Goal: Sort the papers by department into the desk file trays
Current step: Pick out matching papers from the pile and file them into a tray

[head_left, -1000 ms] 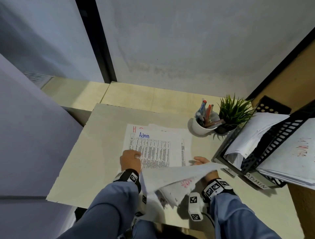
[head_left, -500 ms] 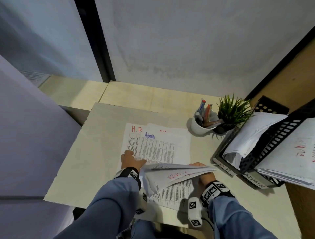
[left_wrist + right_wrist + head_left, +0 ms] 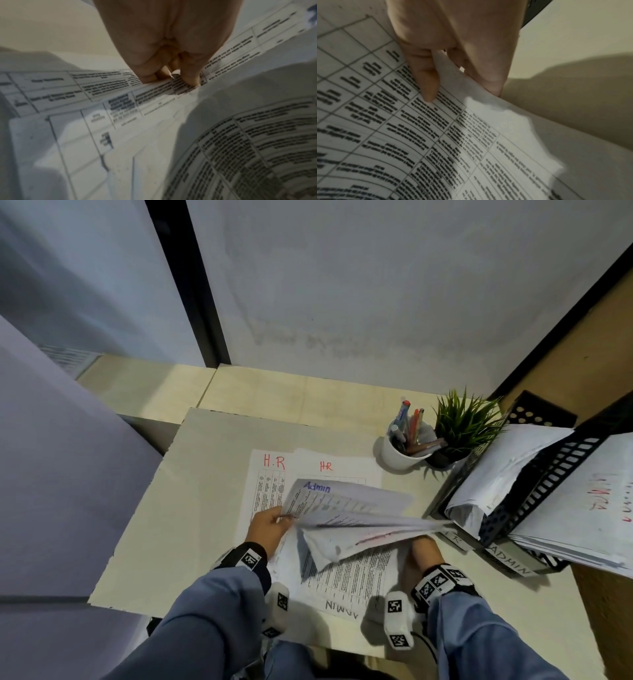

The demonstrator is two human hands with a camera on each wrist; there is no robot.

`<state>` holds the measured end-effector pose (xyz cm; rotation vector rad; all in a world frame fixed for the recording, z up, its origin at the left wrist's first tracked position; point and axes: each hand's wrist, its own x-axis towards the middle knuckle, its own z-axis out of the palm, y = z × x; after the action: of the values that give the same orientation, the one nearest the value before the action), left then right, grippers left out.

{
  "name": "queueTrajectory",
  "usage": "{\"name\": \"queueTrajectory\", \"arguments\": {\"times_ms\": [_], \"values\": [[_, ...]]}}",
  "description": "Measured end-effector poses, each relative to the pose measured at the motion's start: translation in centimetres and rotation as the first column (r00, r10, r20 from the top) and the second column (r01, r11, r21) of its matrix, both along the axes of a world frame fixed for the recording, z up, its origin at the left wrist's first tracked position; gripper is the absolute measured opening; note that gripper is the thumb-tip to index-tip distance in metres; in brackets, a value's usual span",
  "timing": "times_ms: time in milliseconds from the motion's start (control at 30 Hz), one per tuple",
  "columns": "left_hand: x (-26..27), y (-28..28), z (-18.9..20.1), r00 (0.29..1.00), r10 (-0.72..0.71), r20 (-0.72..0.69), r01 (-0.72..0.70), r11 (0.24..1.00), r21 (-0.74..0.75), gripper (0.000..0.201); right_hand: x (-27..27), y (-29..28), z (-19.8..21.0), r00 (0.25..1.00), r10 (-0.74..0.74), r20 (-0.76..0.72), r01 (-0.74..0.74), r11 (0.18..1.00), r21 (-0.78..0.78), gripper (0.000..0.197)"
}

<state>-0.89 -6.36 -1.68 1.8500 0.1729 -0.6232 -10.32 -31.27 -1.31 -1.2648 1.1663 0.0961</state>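
A stack of printed papers [image 3: 346, 580] lies on the desk, with sheets marked "H.R" [image 3: 274, 462] at the far end. My left hand [image 3: 270, 522] pinches the left edge of a sheet headed "Admin" [image 3: 342, 501] and holds it off the stack; the left wrist view shows the fingertips [image 3: 188, 79] closed on that paper edge [image 3: 154, 92]. My right hand [image 3: 423, 549] grips other lifted sheets [image 3: 370, 539] with red writing; its thumb [image 3: 428, 88] and fingers pinch a printed sheet [image 3: 436, 135]. Black mesh file trays [image 3: 534, 498] labelled "H.R" and "ADMIN" stand at the right, holding papers.
A white cup of pens [image 3: 404, 446] and a small potted plant [image 3: 462, 429] stand between the stack and the trays. A grey wall runs behind the desk and a partition along the left. The bare desk top [image 3: 191, 508] spreads left of the papers.
My left hand went from pressing flat on the stack to pinching and lifting the Admin sheet. The sheets in my right hand swung up and to the right, toward the trays.
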Motion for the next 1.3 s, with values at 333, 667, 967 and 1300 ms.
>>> {"name": "queueTrajectory", "arguments": {"times_ms": [333,667,967,1300], "values": [[0.0,-2.4,4.0,0.996,0.038,-0.082,-0.044,0.997,-0.064,0.088,1.7,-0.2,2.9,0.947,-0.119,0.3,0.065,0.981,0.183,0.038],[0.1,-5.3,10.3,0.934,0.086,0.346,0.002,0.969,-0.247,0.018,3.0,0.7,10.6,0.767,0.159,0.622,0.048,0.952,-0.303,0.03],[-2.2,-5.2,6.9,0.986,-0.017,0.164,0.027,0.998,-0.06,0.007,1.5,3.0,7.5,0.924,0.148,0.352,-0.043,0.956,-0.289,0.019],[-3.4,-7.3,8.5,0.97,-0.024,0.243,0.039,0.997,-0.059,0.018,-0.8,1.8,9.7,0.948,0.086,0.305,-0.031,0.983,-0.18,0.003]]}}
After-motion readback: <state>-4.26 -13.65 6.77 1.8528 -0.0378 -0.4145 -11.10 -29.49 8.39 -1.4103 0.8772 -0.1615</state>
